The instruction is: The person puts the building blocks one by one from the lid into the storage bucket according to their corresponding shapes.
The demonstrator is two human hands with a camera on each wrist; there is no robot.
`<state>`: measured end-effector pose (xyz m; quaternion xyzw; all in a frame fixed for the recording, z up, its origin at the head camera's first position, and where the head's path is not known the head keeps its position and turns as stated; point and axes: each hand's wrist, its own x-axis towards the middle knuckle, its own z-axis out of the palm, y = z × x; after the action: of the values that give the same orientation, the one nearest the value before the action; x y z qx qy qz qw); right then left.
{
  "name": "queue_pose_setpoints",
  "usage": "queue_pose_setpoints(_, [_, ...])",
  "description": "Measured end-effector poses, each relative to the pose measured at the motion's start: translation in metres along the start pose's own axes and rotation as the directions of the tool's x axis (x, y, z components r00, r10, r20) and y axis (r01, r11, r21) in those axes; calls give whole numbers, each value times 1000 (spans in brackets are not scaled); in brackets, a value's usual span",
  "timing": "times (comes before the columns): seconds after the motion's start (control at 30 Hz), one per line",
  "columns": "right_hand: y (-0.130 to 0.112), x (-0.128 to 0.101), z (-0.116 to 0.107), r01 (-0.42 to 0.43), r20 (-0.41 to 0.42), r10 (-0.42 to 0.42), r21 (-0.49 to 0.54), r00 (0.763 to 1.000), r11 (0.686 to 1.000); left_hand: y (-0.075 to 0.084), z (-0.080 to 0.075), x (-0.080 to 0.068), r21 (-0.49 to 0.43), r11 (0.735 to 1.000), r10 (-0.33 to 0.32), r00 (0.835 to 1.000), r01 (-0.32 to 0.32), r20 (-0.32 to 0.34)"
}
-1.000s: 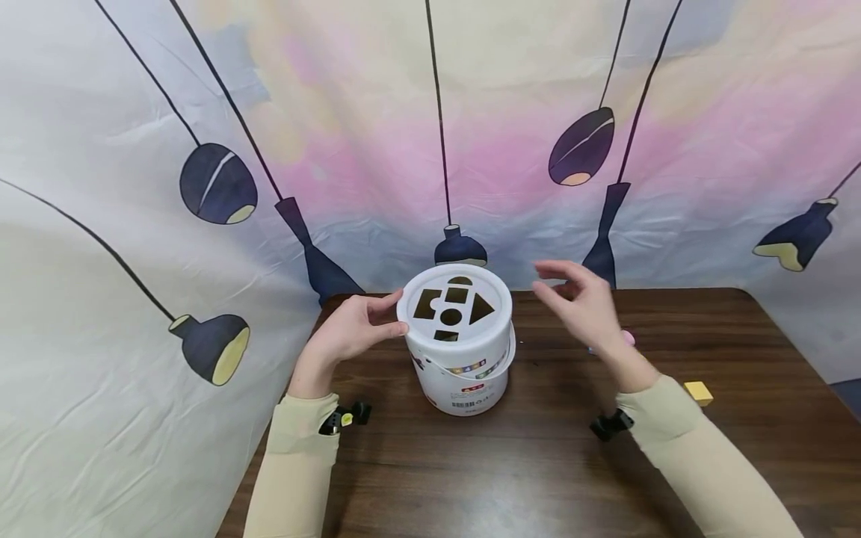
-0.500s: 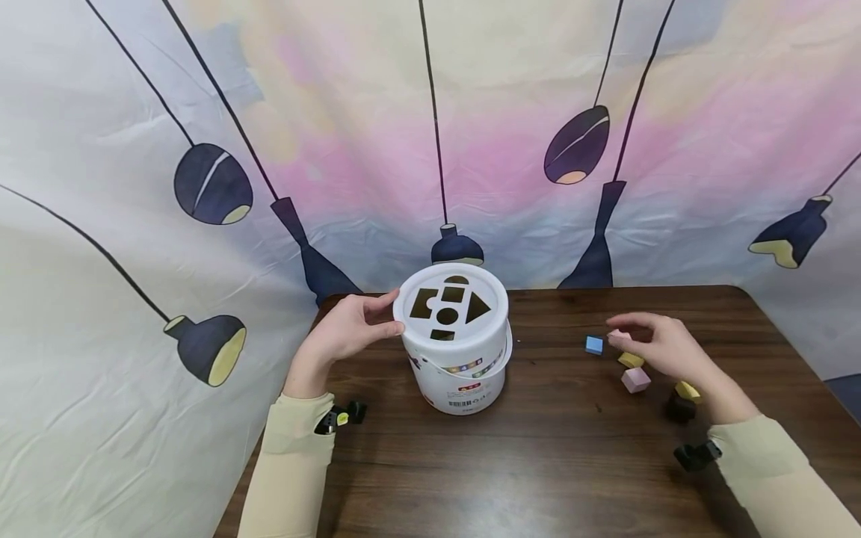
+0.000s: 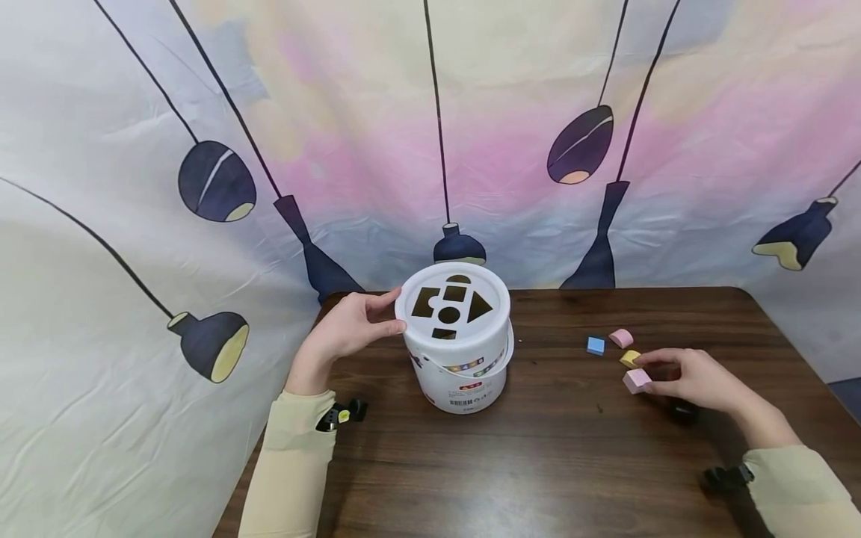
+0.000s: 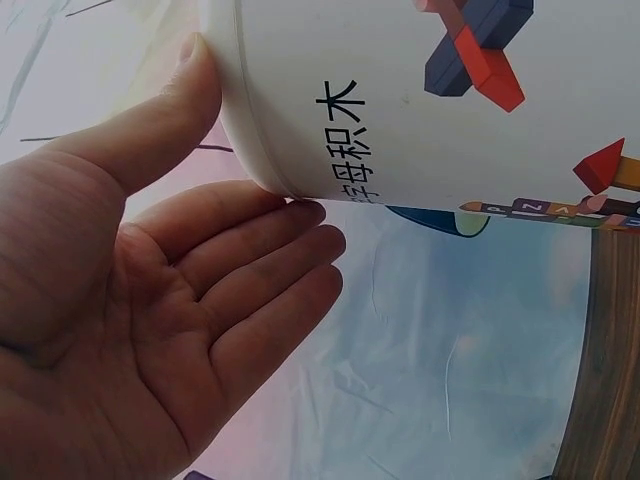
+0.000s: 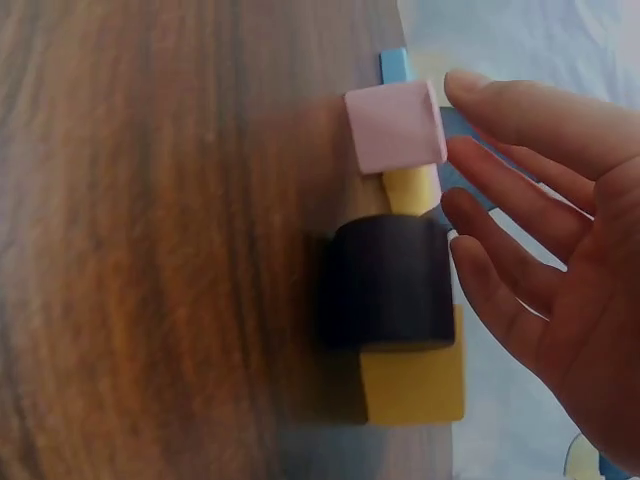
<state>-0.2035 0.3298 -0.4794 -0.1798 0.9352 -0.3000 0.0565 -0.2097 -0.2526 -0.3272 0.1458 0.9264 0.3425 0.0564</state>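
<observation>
White bucket [image 3: 460,351] stands upright on the dark wood counter [image 3: 538,463], near its back-left part. Lid [image 3: 452,305] is on, with shape cut-outs — square, triangle, circle, rectangles — all showing dark; what lies inside cannot be told.

Left hand [image 3: 346,332] steadies the bucket at the lid's rim: thumb along the edge, fingers laid nearly straight against the wall below in the left wrist view [image 4: 170,320]. A bracing touch, not a clasp.

Right hand [image 3: 699,377] is low over the counter, well apart from the bucket, at a loose cluster of blocks. Fingers relaxed and slightly bent; fingertips [image 5: 470,150] just beside the pink cube [image 3: 635,380], at most brushing it. Nothing is pinched or lifted.

Blocks out on the counter:
- blue cube [image 3: 595,345], small
- pink rounded block [image 3: 621,338], just beside the blue one
- yellow block [image 3: 630,358], between those and the pink cube
- black rounded block [image 5: 390,280] and a yellow cube [image 5: 412,380] touching it — both under the palm, mostly hidden from the head view

Judgement on progress: at least six pieces are still outside and no block sits in or over a cut-out, so the sorting looks far from finished. A pick of the pink cube seems in hand, grasp not yet made.
</observation>
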Motion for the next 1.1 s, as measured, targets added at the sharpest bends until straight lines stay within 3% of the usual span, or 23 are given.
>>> queue_pose_setpoints(0.67, [11,0,8,-16,-16,15,-47,1000,999,1,0,-1,-17,1000,-5,1000,5,-1])
queue_pose_setpoints(1.1, [10,-1,9,-24,-27,24,-17,999,1000,1,0,-1,-14,1000,7,1000,-7,-2])
